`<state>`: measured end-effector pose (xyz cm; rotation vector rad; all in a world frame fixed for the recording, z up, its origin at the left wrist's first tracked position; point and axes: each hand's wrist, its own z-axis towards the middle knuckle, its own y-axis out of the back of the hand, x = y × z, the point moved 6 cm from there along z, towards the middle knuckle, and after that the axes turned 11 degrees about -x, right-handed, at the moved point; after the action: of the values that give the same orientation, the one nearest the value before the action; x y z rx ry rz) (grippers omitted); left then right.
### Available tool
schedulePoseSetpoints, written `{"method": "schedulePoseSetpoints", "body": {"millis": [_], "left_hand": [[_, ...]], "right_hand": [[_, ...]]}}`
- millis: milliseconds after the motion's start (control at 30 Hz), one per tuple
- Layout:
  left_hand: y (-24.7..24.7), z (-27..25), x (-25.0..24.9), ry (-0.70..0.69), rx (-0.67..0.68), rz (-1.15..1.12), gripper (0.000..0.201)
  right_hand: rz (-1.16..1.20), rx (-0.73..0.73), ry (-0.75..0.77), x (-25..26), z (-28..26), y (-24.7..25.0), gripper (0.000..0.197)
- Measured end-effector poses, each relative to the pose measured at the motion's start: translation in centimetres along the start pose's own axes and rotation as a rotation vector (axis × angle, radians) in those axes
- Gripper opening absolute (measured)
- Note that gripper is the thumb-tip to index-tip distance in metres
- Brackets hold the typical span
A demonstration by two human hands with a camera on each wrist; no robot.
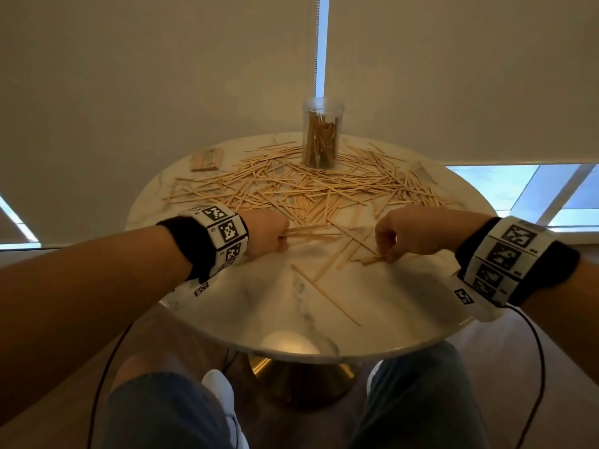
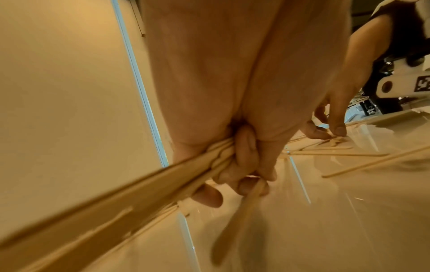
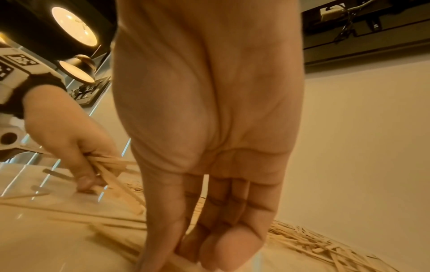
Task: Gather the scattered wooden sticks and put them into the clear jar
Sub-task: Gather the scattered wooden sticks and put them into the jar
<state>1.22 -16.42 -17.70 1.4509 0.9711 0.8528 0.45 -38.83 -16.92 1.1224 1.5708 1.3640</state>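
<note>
A clear jar, partly filled with wooden sticks, stands upright at the back of the round marble table. A wide heap of scattered wooden sticks lies around and in front of it. My left hand is curled round a bundle of sticks at the near left of the heap. My right hand pinches a few sticks against the tabletop at the near right. Loose sticks lie between and in front of both hands.
A small flat wooden box lies at the table's back left. A pale flat piece lies at the back right edge. Behind the table hang roller blinds. My knees are under the near rim.
</note>
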Motion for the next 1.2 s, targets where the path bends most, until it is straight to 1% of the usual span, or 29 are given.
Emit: {"method": "schedulePoseSetpoints", "body": {"millis": [67,100,200,300,367,400,467,500,567,667,800,867,933,967,1033,1200], "left_hand": [[0.8,0.2,-0.1,-0.006,-0.045,-0.095,0.014],[1.3,0.1,-0.5,-0.024,-0.082,-0.157,0.015],[2.4,-0.7,-2.9,-0.111,-0.149,-0.268,0.025],[1.3,-1.5,-5.6,-0.188,-0.095,-0.240,0.045],[-0.1,-1.1,-6.1,-0.175,-0.051,-0.173,0.055],[-0.8,-0.8,-5.9,-0.150,-0.033,-0.151,0.057],[-1.1,-0.3,-5.6,-0.111,-0.026,-0.135,0.054],[-0.9,0.0,-5.4,-0.110,-0.047,-0.116,0.049],[-0.3,0.4,-4.9,-0.104,-0.103,-0.064,0.036],[0.1,1.0,-3.7,-0.085,-0.143,-0.004,0.019],[0.2,1.7,-2.7,-0.082,-0.141,0.012,0.019],[0.0,1.8,-2.8,-0.109,-0.114,0.050,0.022],[-0.2,1.8,-2.7,-0.117,-0.075,0.083,0.026],[-0.3,1.7,-2.6,-0.108,-0.057,0.087,0.026],[-0.2,1.6,-1.9,-0.093,-0.036,0.081,0.023],[1.1,0.6,0.9,-0.055,-0.044,0.038,0.019]], "right_hand": [[-0.006,-0.012,0.020,0.0,-0.1,-0.2,0.021],[-0.011,-0.016,0.023,0.0,-0.2,-0.4,0.022],[-0.049,-0.002,0.039,0.1,-0.5,-0.5,0.020],[-0.081,0.010,0.065,0.5,-0.6,-0.5,0.014],[-0.088,0.001,0.072,0.7,-0.7,-0.5,0.013],[-0.087,-0.007,0.073,0.7,-0.7,-0.5,0.013],[-0.081,-0.037,0.065,0.3,-0.6,-0.3,0.008],[-0.062,-0.063,0.052,0.0,-0.5,-0.1,0.007],[0.033,-0.112,0.005,-0.7,-0.5,0.6,0.011],[0.196,-0.137,-0.057,-0.9,-0.6,1.2,0.009],[0.179,-0.145,-0.060,0.0,0.2,0.9,0.014],[0.157,-0.142,-0.047,0.5,0.9,0.7,0.027],[0.092,-0.100,-0.044,0.8,1.6,0.3,0.040],[0.057,-0.073,-0.041,0.9,1.9,0.0,0.041],[0.005,-0.045,-0.007,1.2,2.6,-0.2,0.035],[0.001,-0.108,0.089,1.8,3.3,0.2,0.016]]}}
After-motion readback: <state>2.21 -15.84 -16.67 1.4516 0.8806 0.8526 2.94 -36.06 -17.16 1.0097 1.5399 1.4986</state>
